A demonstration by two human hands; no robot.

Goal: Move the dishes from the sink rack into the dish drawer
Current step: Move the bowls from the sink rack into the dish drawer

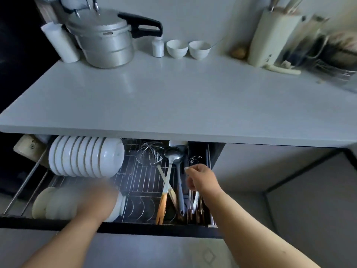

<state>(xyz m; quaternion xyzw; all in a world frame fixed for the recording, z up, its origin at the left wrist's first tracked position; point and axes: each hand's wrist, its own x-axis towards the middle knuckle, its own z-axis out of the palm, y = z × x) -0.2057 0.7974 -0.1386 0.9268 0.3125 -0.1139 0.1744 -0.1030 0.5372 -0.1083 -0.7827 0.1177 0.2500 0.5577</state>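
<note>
The right hand (202,179) pinches a bunch of cutlery (194,200) over the narrow right compartment of the open dish drawer (135,228). The blurred left hand (96,202) lies on white plates (58,205) at the front left; its grip cannot be told. A row of white bowls (85,156) stands behind; a skimmer (149,153) and ladles (172,154) lie in the middle.
</note>
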